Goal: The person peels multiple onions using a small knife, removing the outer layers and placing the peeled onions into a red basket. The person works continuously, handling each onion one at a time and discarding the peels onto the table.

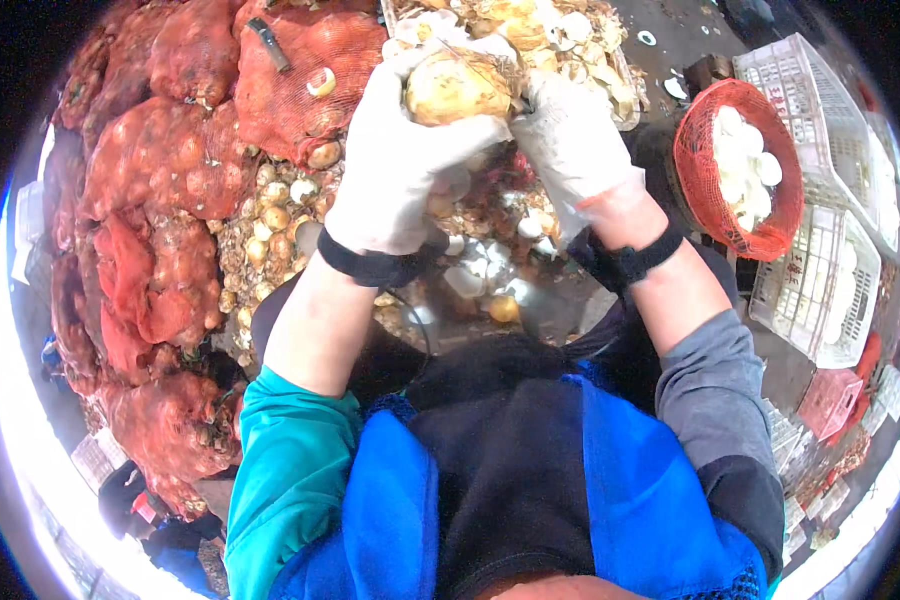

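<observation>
My left hand (390,157), in a white glove with a black band at the wrist, grips a large yellow onion (457,88) with brown dry skin. Close against the onion's right side is my right hand (574,139), gloved in white too. Its fingertips are bent at the dry, stringy end, and something small and dark shows there. Whether the right hand holds a tool I cannot tell. Just beyond both hands lies a heap of onion skins and pale peeled pieces (570,34). Below them, white peelings (480,262) and a small yellow onion (504,308) lie on the ground.
Red mesh sacks of onions (172,161) are stacked at the left, with loose onions (274,217) beside them. A dark-handled tool (268,45) rests on one sack. At the right stand a red-mesh-lined basket (682,161) of peeled white onions and white plastic crates (799,289).
</observation>
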`<state>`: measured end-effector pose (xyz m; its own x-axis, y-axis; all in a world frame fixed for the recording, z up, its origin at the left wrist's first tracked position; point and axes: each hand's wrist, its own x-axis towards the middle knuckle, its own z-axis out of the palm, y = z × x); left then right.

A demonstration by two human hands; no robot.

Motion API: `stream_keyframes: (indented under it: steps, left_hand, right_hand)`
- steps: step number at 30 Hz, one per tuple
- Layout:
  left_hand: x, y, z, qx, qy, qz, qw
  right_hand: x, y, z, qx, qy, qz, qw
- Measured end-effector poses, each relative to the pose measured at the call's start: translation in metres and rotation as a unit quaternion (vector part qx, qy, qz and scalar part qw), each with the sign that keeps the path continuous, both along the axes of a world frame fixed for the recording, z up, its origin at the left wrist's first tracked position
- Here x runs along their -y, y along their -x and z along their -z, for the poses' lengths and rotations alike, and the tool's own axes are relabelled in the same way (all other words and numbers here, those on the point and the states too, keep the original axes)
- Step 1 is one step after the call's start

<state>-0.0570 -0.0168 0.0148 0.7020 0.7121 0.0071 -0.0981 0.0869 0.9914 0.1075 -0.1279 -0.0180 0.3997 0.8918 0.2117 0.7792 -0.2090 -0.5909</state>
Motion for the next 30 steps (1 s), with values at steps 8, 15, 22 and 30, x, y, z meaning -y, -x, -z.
stream_keyframes:
  steps: [8, 15, 22, 30]
  left_hand:
    - [-0.017, 0.005, -0.003, 0.141, 0.159, 0.036, 0.977]
    - [-0.019, 0.002, 0.021, 0.002, -0.128, -0.014, 0.992]
    - [-0.015, -0.005, 0.024, -0.026, 0.048, 0.012, 0.998]
    - [-0.028, -0.007, 0.012, 0.007, -0.003, 0.022, 1.0]
  right_hand:
    - [-0.003, -0.032, 0.015, -0.158, 0.056, 0.131, 0.977]
    - [-0.005, -0.001, -0.012, -0.434, 0.035, 0.067, 0.898]
    - [-0.005, 0.005, 0.003, -0.243, -0.127, 0.001, 0.962]
    - [0.014, -0.006, -0.009, -0.088, 0.027, -0.053, 0.994]
